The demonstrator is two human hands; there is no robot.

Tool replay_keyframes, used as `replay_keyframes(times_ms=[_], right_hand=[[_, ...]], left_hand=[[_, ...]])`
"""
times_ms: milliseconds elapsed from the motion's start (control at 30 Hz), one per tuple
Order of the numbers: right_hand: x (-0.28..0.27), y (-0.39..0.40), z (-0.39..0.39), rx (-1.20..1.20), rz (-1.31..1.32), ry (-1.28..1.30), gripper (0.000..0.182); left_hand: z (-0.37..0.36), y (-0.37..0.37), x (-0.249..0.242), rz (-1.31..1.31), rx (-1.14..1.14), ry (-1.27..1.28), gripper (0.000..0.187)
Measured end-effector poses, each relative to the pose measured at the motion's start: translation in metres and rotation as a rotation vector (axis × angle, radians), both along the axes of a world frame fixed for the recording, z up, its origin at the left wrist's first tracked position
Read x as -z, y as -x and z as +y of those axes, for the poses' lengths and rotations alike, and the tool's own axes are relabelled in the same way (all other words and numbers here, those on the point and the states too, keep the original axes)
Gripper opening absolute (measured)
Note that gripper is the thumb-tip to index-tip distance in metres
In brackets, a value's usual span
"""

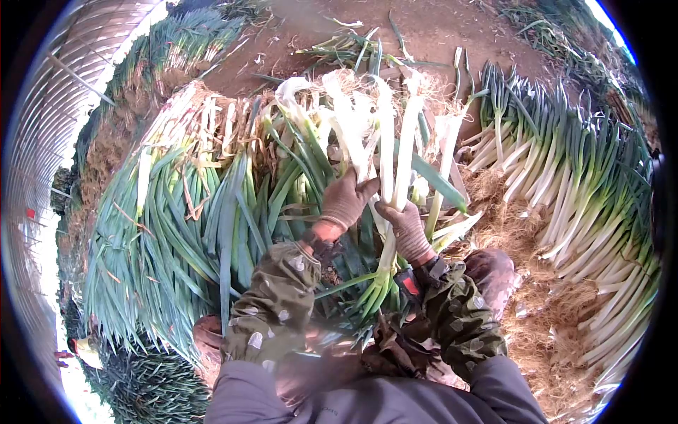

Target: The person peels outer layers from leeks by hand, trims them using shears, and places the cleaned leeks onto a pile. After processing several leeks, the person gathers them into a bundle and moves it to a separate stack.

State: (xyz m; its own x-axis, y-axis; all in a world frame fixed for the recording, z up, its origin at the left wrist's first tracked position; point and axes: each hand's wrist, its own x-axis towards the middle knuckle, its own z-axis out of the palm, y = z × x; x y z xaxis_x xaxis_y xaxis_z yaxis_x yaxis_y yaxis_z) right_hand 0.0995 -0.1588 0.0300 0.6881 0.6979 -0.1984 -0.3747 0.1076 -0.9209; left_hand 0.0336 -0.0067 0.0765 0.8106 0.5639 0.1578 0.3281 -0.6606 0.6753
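Note:
Both my hands wear brownish knitted gloves. My right hand is closed around long green onions; two white stalks rise from it, roots upward, and their green leaves hang below toward my lap. Just to the left, my left hand is closed at the lower end of a thick white green onion stalk, its thumb toward the right hand. Whether a loose outer leaf is also pinched there is hidden by the fingers. Close behind both hands lie more onions with pale, rooty ends.
A big heap of unpeeled green onions lies on my left, roots away from me. To my right, a long row of green onions with clean white stalks curves over straw-like root litter. Bare soil shows ahead, with scattered leaves.

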Motion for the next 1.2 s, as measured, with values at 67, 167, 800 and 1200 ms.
replay_keyframes(times_ms=[67,167,800,1200], right_hand=[[-0.008,0.002,-0.002,-0.007,0.059,-0.066,0.020],[-0.028,0.000,-0.007,-0.054,-0.017,0.000,0.021],[-0.056,0.000,-0.017,-0.262,0.026,0.073,0.029],[-0.059,0.025,-0.059,-0.053,0.043,0.165,0.024]], left_hand=[[0.014,0.006,-0.020,0.074,0.140,0.078,0.059],[0.052,0.017,-0.042,0.018,0.016,0.106,0.061],[0.076,-0.028,-0.061,-0.451,0.150,0.450,0.027],[0.213,-0.024,-0.161,-0.472,-0.037,0.395,0.038]])
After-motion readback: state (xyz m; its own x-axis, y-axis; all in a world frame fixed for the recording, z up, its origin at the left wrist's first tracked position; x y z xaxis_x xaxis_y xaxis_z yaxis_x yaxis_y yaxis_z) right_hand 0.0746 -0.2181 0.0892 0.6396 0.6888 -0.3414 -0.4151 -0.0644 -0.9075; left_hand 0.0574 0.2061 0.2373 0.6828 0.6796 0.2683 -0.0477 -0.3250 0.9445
